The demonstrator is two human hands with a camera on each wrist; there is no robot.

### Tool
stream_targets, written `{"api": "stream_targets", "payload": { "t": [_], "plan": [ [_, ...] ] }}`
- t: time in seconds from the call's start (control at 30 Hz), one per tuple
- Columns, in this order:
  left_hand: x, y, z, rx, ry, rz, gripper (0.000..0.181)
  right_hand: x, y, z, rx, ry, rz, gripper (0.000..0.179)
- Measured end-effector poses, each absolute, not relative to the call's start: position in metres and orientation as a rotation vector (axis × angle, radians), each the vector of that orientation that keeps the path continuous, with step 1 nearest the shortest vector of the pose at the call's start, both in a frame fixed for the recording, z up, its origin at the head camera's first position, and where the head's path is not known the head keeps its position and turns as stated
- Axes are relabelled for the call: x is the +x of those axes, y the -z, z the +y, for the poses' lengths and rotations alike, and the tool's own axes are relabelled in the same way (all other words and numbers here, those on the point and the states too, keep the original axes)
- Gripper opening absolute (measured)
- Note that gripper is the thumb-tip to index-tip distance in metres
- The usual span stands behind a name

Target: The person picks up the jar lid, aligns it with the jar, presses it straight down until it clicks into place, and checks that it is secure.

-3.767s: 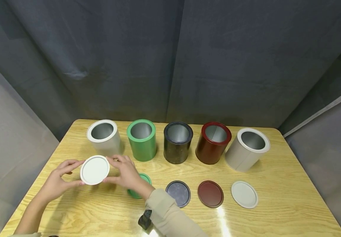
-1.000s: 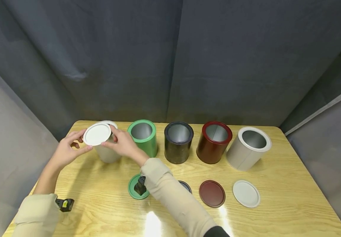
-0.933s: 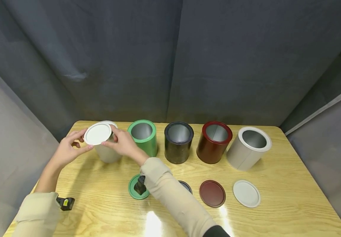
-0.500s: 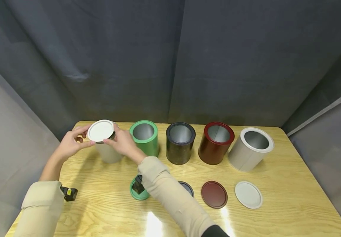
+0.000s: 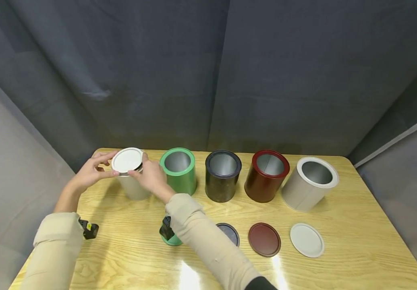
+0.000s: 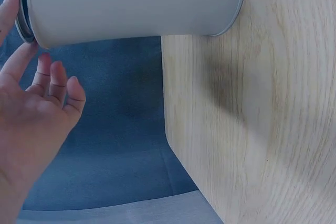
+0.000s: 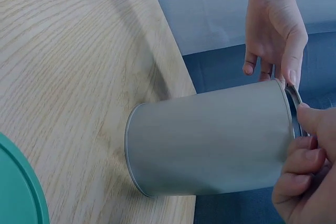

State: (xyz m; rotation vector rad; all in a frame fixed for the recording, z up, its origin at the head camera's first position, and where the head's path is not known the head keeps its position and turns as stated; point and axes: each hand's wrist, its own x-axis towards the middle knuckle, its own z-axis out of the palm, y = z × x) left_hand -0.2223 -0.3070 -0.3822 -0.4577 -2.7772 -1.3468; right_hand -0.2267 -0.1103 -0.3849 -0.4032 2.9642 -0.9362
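Note:
Both hands hold a round white lid (image 5: 127, 160) right at the mouth of the leftmost white can (image 5: 134, 187). My left hand (image 5: 93, 170) pinches its left edge between thumb and forefinger; the other fingers curl loosely beside the can. On the opposite edge, my right hand (image 5: 151, 173) pinches the lid with thumb and forefinger. In the right wrist view the lid's rim (image 7: 295, 103) sits slightly tilted, with a narrow dark gap between it and the can (image 7: 210, 140). The left wrist view shows the left hand (image 6: 39, 106) with fingertips at the lid's edge.
To the right stand open cans: green (image 5: 181, 177), black (image 5: 221, 185), dark red (image 5: 264, 185) and white (image 5: 304, 193). Lids lie in front: green (image 5: 174, 241), partly under the right forearm, black (image 5: 229, 233), dark red (image 5: 264, 239), white (image 5: 307, 240). A dark curtain (image 5: 208, 80) hangs behind the wooden table (image 5: 360, 225).
Both hands have carried the white lid up from in front of the leftmost can, back over it and down to its rim. The other cans and lids stay in place.

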Motion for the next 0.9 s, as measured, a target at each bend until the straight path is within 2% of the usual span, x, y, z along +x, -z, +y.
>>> {"api": "stream_targets", "payload": {
  "t": [0.1, 0.43, 0.9],
  "plan": [
    [-0.232, 0.396, -0.316, -0.453, 1.388, -2.800, 0.062, -0.226, 0.386, -0.111, -0.360, 0.932, 2.965, 0.073],
    [-0.235, 0.402, -0.318, -0.464, 1.554, -2.785, 0.065, -0.225, 0.390, -0.115, -0.300, 0.873, 2.980, 0.075],
    [-0.227, 0.395, -0.313, -0.420, 1.514, -2.879, 0.068, -0.223, 0.397, -0.115, -0.279, 0.934, 2.953, 0.077]
  ]
}}
